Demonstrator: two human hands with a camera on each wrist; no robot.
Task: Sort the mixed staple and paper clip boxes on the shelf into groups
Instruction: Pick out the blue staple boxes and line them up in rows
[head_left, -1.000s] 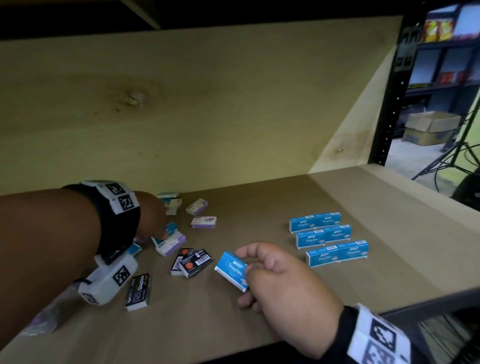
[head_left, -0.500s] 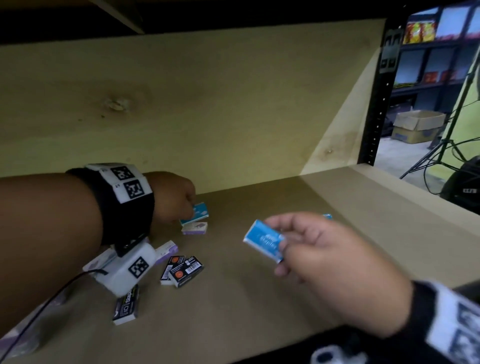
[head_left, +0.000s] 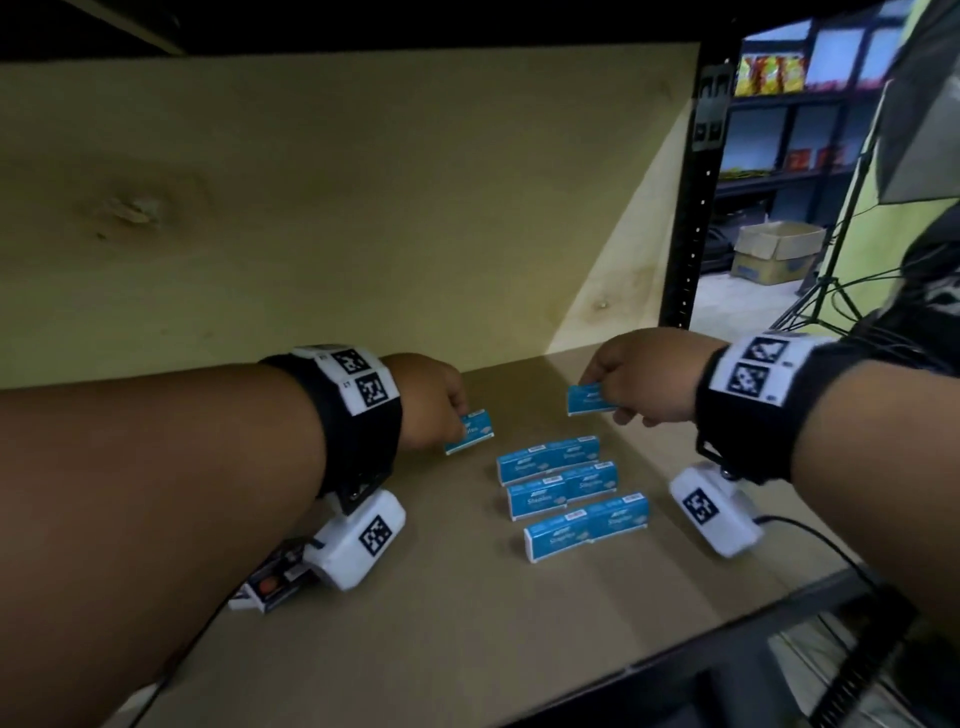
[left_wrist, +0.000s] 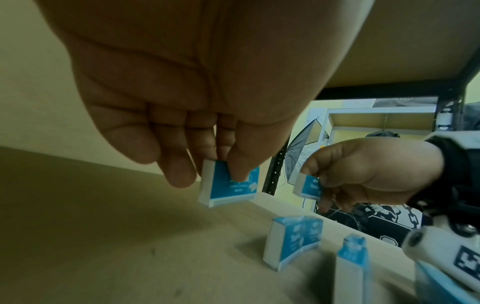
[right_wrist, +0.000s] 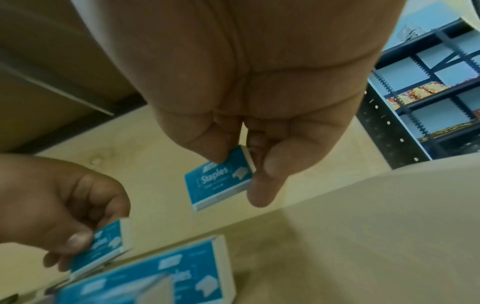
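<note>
**Over the shelf: one blue staples box in each hand**

On the wooden shelf (head_left: 675, 597) I've got both hands out in front. My left hand (head_left: 426, 400) pinches a blue staples box (head_left: 470, 431) between thumb and fingertips, held just above the board at about 10 o'clock from the sorted group. My right hand (head_left: 641, 376) is clamped on a second blue staples box (head_left: 587, 399), thumb on its printed face, hanging at roughly 1 o'clock of that group. The two hands are apart, with the sorted rows of blue staples boxes (head_left: 571, 493) lying on the shelf between and below them, three rows stacked front to back. At 8 o'clock, half hidden under my left wrist camera, sits a dark box with an orange spot (head_left: 270, 584).
</note>
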